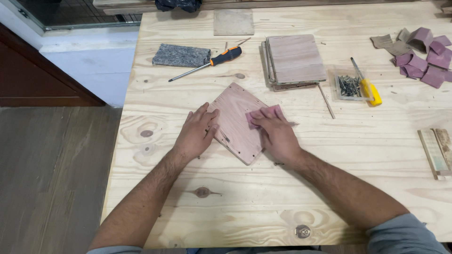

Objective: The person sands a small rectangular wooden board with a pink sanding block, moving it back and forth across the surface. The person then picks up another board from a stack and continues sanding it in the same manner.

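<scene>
The left hand lies flat, fingers spread, at the board's nine o'clock edge, so it cannot slide. The right hand presses sandpaper down at three o'clock.

Bright, even light all over the pale bench and no glare anywhere. Shadows are soft and short, just a thin dark edge under the left hand and right hand (light seems to come from overhead). Everything sharp; the edges bow slightly, and the floor sits dimmer.
</scene>
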